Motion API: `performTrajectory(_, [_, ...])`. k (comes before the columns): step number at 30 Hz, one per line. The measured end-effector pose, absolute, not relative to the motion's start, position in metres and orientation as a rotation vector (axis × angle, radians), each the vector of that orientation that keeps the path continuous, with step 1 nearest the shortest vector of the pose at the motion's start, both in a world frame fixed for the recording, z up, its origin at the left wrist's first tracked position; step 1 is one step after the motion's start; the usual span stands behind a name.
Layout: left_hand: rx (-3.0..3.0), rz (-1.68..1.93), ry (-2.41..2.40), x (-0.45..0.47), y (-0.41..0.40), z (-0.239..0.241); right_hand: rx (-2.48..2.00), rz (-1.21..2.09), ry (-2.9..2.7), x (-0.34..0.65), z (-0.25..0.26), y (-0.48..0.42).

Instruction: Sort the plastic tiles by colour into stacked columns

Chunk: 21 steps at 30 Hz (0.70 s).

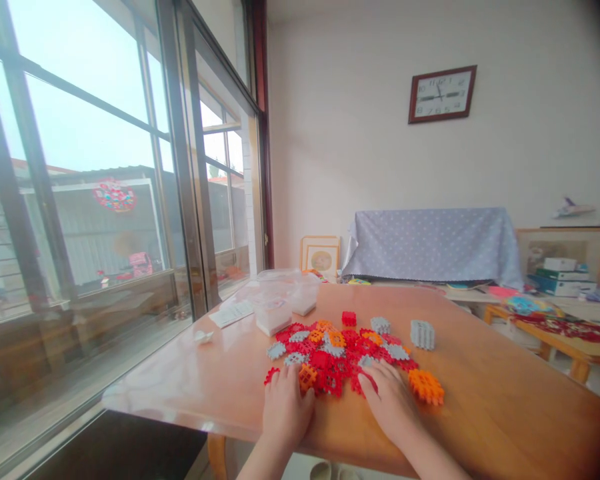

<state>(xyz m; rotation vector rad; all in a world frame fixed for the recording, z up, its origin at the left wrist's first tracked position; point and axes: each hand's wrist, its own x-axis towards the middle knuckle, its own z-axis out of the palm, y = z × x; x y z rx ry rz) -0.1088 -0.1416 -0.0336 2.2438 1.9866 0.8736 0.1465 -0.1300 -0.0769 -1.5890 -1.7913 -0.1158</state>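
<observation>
A pile of flat, notched interlocking plastic pieces in red, grey and orange (333,383) lies on the wooden table. My left hand (286,403) is at the near left of the pile, its fingers curled beside an orange lattice piece (308,377) that sits between thumb and index finger. A red piece (271,375) shows just past its fingertips. Over the near right edge of the pile, my right hand (391,399) reaches with thumb and fingers apart, touching red and grey pieces. To its right lies a stack of orange pieces (427,387).
Beyond the pile stand a red stack (349,319), a grey stack (381,325) and a larger grey stack (423,335). Clear plastic containers (273,315), a printed sheet (231,313) and a crumpled white scrap (203,337) are at the left. A large window (185,160) borders the table's left side.
</observation>
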Motion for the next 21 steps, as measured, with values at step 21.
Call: performTrajectory(21, [2.173,1.277,0.939,-0.067,-0.166,-0.045,-1.163,0.78,-1.297,0.12,-0.052,-0.172])
